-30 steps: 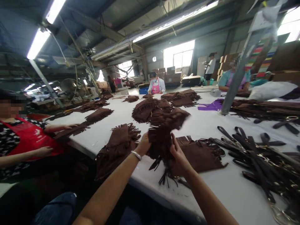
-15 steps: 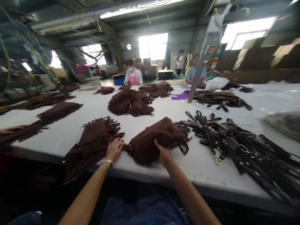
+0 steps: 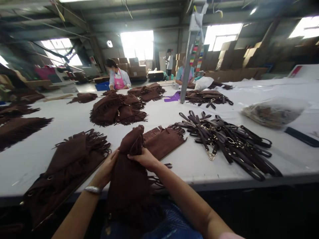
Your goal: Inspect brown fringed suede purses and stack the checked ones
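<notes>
Between both hands I hold a brown fringed bag (image 3: 129,179), its upper end bunched and its lower part hanging over the table edge toward my lap. My left hand (image 3: 106,169) grips its left side, the fingers partly hidden behind the material. My right hand (image 3: 144,158) closes on its right side near the top, thumb in front. Another brown fringed bag (image 3: 67,166) with metal eyelets lies to the left, its near end over the edge. Just beyond my right hand, a flat brown fringed piece (image 3: 164,141) rests on the table.
Dark straps with metal clasps (image 3: 224,139) lie heaped at right, with a clear plastic bag (image 3: 274,113) behind them. More fringed bags (image 3: 117,109) are piled ahead. A grey post (image 3: 185,73) rises from the white table (image 3: 199,172). Two people sit across; another stands farther back.
My left hand has moved from the left bag to the one my right hand was on. That bag is now raised upright and drawn toward me. The view has turned right.
</notes>
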Motion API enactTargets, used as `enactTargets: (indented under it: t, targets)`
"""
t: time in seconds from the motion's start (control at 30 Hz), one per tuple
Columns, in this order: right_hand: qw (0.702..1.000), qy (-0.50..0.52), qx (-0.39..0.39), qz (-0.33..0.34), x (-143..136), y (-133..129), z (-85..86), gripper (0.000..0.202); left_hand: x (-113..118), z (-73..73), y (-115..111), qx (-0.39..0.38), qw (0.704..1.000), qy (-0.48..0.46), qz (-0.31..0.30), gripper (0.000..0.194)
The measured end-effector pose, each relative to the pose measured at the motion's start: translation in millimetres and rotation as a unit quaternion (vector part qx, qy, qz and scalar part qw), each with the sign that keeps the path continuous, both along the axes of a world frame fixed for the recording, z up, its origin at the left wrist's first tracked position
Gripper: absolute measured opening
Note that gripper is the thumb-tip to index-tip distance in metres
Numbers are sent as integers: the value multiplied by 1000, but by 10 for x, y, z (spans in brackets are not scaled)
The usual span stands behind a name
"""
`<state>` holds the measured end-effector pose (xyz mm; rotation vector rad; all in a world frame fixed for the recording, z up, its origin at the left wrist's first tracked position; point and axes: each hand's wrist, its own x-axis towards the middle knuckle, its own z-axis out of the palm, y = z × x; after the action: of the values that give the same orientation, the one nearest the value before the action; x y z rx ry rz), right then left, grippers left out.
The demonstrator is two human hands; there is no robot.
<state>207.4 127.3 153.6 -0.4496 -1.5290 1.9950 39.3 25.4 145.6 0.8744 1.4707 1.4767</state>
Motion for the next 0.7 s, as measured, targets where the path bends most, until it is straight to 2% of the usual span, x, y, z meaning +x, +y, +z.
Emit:
enactTargets:
  t: [0.07, 0.13, 0.17, 0.23, 0.3, 0.33, 0.37, 0.4, 0.43, 0.53, 0.57, 0.63, 0.7]
  targets:
    - [996, -26, 78, 21, 121, 8, -75, 41, -67, 68, -56, 2, 995, -2, 96, 61]
    - [977, -73, 203, 3, 346, 121, -148, 38, -333, 141, -81, 12, 976, 79, 203, 58]
    - [957, -102, 271, -25, 488, 216, -191, 35, -507, 175, -89, 20, 956, 144, 255, 57]
    - [898, -172, 390, -108, 791, 459, -297, 28, -834, 230, -108, 14, 888, 301, 348, 56]
    - [817, -264, 493, -144, 1063, 730, -417, 32, -1014, 243, -126, -8, 787, 463, 409, 61]
    - [779, -302, 531, -142, 1171, 860, -474, 39, -1024, 224, -130, -18, 735, 529, 424, 64]
    - [751, -330, 557, -132, 1256, 978, -527, 44, -983, 181, -126, -27, 694, 583, 421, 67]
    - [731, -347, 575, -117, 1318, 1080, -573, 48, -900, 112, -116, -36, 670, 628, 395, 66]
    - [718, -353, 591, -100, 1357, 1164, -611, 50, -792, 18, -100, -48, 661, 665, 344, 63]
    - [691, -334, 637, -69, 1379, 1312, -668, 46, -496, -353, -47, -122, 673, 718, 128, 52]
    - [680, -327, 653, -71, 1364, 1333, -667, 42, -450, -473, -34, -147, 677, 716, 84, 51]
    - [657, -325, 674, -89, 1316, 1349, -628, 30, -449, -654, -14, -177, 687, 702, 61, 51]
    - [640, -333, 683, -115, 1243, 1346, -526, 23, -514, -728, 3, -183, 702, 685, 71, 51]
